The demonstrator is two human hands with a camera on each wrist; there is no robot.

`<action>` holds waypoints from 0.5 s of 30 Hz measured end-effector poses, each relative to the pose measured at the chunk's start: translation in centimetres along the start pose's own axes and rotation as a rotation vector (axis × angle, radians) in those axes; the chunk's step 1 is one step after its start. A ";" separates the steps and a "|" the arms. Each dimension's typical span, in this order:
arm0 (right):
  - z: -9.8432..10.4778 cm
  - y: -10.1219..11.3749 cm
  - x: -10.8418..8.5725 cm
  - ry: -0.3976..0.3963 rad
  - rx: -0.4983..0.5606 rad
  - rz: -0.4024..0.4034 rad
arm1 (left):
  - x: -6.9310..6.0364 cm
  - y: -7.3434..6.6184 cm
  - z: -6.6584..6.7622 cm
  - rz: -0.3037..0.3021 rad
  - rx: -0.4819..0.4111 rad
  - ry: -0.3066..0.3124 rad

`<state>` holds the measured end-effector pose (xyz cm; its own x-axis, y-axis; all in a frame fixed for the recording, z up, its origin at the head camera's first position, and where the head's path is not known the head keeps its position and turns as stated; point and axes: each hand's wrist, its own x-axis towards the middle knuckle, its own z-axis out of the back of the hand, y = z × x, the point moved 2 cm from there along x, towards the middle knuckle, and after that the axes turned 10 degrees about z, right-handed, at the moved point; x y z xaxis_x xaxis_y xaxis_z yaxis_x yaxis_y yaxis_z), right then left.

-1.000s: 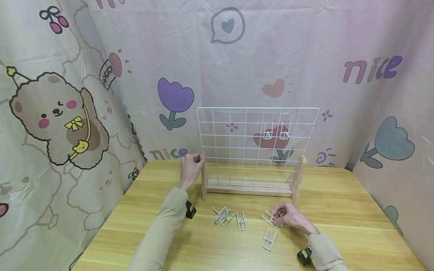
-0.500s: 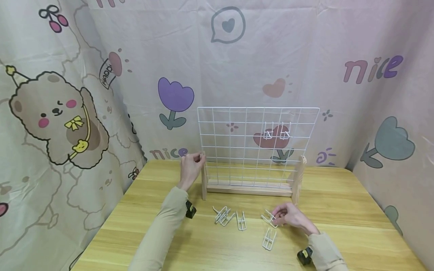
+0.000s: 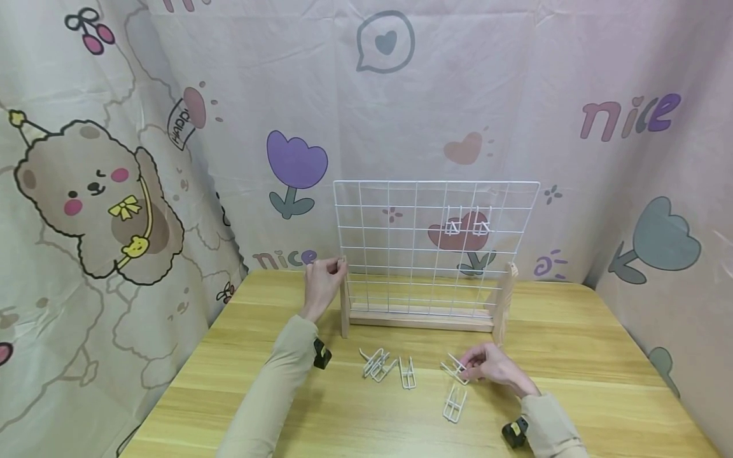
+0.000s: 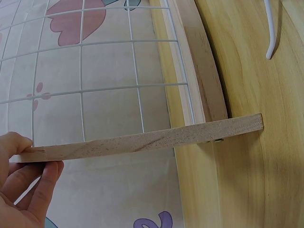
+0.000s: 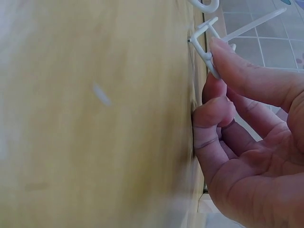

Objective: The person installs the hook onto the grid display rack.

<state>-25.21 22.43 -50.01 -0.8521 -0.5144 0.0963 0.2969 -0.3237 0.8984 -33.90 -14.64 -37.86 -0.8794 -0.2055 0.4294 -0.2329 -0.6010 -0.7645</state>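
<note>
A white wire grid (image 3: 401, 238) stands in a wooden frame, with two white hooks (image 3: 481, 228) hanging at its upper right. The left hand (image 3: 323, 286) pinches the top of the frame's left upright (image 3: 345, 312); in the left wrist view the thumb and fingers (image 4: 45, 190) lie on either side of that wood (image 4: 142, 141). At the table's front right, the right hand (image 3: 492, 367) pinches a white wire hook (image 3: 454, 369) between thumb and fingers. The right wrist view shows the thumb of the right hand (image 5: 251, 118) against the hook's (image 5: 203, 50) bent end.
Another hook (image 3: 455, 405) lies just in front of the right hand. A single hook (image 3: 408, 374) and a small tangled pile of hooks (image 3: 376, 365) lie on the wooden table (image 3: 366, 426) left of it. A printed curtain (image 3: 229, 127) hangs behind and at both sides.
</note>
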 end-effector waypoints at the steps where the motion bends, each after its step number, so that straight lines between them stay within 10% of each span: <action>1: 0.0 0.0 0.0 0.002 0.001 0.004 | 0.0 0.0 0.0 0.002 -0.001 0.001; 15: 0.0 0.2 -0.2 -0.004 0.007 -0.004 | 0.0 0.1 -0.1 0.011 -0.001 -0.001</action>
<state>-24.99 22.50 -49.86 -0.8551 -0.5098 0.0946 0.2905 -0.3200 0.9018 -33.94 -14.64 -37.93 -0.8816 -0.2127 0.4214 -0.2236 -0.5981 -0.7696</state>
